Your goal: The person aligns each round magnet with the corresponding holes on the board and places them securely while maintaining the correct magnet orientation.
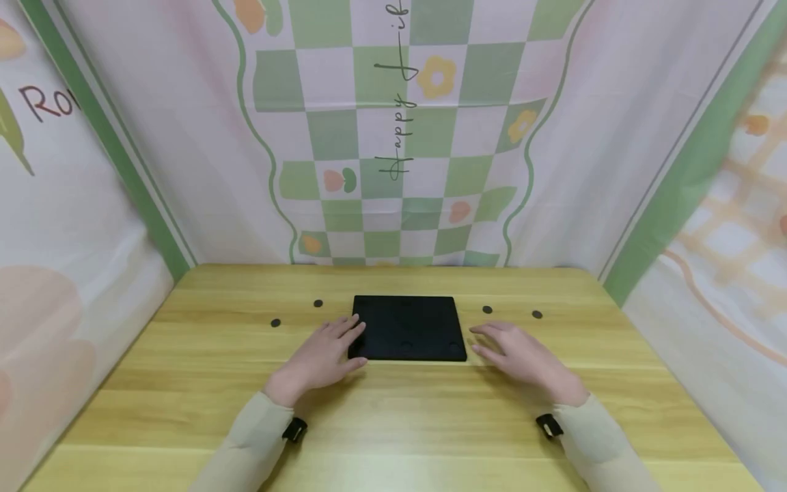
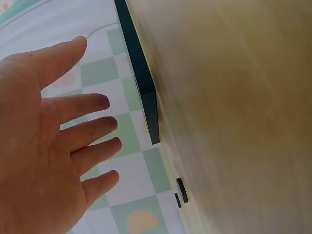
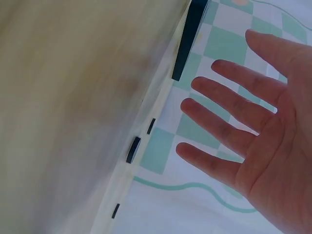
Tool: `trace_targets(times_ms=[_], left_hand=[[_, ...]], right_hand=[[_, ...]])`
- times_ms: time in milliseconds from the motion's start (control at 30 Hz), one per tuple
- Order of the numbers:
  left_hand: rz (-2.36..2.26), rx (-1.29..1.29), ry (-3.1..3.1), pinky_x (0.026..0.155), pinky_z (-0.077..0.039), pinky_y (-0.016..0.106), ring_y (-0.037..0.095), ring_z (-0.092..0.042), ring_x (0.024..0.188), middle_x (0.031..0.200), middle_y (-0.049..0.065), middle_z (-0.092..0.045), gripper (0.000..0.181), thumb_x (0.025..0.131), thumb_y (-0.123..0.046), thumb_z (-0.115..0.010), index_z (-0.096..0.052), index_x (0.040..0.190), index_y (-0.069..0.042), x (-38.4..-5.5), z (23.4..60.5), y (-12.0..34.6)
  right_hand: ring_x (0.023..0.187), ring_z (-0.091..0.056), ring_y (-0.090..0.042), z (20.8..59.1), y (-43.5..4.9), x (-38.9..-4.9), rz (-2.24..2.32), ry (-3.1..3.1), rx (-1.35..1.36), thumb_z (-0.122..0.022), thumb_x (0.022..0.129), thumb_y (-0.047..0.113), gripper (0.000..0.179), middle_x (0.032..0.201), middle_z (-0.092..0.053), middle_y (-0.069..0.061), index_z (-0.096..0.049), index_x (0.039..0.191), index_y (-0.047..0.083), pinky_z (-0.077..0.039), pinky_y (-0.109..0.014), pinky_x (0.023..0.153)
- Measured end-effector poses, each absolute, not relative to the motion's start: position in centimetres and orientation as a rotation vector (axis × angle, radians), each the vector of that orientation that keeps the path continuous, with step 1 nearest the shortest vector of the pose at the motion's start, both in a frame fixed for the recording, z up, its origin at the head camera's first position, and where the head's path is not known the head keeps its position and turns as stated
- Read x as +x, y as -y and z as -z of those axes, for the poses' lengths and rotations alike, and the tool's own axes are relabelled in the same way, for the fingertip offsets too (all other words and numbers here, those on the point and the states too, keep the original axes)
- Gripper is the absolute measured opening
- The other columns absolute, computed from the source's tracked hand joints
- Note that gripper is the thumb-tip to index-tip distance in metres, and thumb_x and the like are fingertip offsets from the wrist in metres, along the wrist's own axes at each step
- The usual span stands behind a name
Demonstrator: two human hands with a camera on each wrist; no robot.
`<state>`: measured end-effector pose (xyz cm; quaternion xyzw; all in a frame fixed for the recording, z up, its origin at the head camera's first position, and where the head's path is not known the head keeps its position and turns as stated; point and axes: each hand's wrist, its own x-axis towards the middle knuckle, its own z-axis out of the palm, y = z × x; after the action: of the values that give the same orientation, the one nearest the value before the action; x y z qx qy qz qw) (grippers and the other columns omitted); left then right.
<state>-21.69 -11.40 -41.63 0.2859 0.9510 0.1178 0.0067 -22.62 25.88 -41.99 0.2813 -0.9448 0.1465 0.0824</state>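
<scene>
A flat black rectangular board (image 1: 406, 324) lies on the table, with faint round marks near its front edge. My left hand (image 1: 320, 359) hovers at its left side, palm down, fingers spread and fingertips overlapping the board's edge in the head view. In the left wrist view a gap shows between those fingers (image 2: 92, 102) and the board (image 2: 141, 73). To the right of the board hovers my right hand (image 1: 522, 355), its fingers (image 3: 219, 122) extended and apart. Neither hand holds anything.
Small dark discs lie left of the board, one nearer (image 1: 275, 323) and one farther back (image 1: 318, 303). On the right are two more discs, an inner disc (image 1: 488, 309) and an outer disc (image 1: 537, 314). Patterned cloth (image 1: 381, 137) hangs behind the wooden table (image 1: 393, 424) and at both sides.
</scene>
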Motion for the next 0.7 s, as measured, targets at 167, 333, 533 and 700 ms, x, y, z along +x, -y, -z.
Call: trace_targets(times_ms=[167, 333, 533, 700], left_hand=[[-0.376, 0.908, -2.944, 0.116, -0.023, 0.051, 0.033, -0.029, 0.141, 0.155, 0.012, -0.029, 0.066, 0.096, -0.047, -0.05, -0.035, 0.147, -0.009, -21.5, 41.6, 11.3], [-0.375, 0.918, -2.906, 0.116, -0.023, 0.05, 0.031, -0.031, 0.141, 0.154, 0.012, -0.03, 0.064, 0.097, -0.045, -0.049, -0.036, 0.147, -0.008, -21.4, 41.6, 11.1], [-0.361, 0.92, -2.855, 0.116, -0.025, 0.05, 0.03, -0.032, 0.14, 0.154, 0.012, -0.03, 0.062, 0.098, -0.044, -0.048, -0.035, 0.147, -0.008, -21.3, 41.6, 11.0], [-0.368, 0.904, -2.825, 0.116, -0.025, 0.049, 0.03, -0.032, 0.14, 0.154, 0.011, -0.03, 0.061, 0.098, -0.043, -0.048, -0.036, 0.147, -0.009, -21.1, 41.6, 10.8]], right_hand=[[0.113, -0.059, -0.035, 42.0, -26.5, -22.6, -0.426, 2.833, 0.83, -0.06, 0.093, 0.025, 0.036, 0.12, -0.063, -0.017, -0.063, 0.12, 0.002, -0.047, -0.051, 0.098], [0.113, -0.058, -0.036, 41.8, -27.0, -22.4, -0.455, 2.873, 0.797, -0.06, 0.094, 0.024, 0.035, 0.12, -0.063, -0.017, -0.062, 0.12, 0.002, -0.046, -0.052, 0.098], [0.111, -0.059, -0.037, 41.7, -27.9, -22.5, -0.466, 2.889, 0.792, -0.062, 0.092, 0.02, 0.033, 0.118, -0.064, -0.019, -0.063, 0.119, 0.0, -0.047, -0.052, 0.096], [0.108, -0.06, -0.037, 41.7, -28.6, -22.5, -0.467, 2.913, 0.778, -0.062, 0.091, 0.019, 0.033, 0.116, -0.065, -0.019, -0.064, 0.118, -0.001, -0.049, -0.052, 0.093]])
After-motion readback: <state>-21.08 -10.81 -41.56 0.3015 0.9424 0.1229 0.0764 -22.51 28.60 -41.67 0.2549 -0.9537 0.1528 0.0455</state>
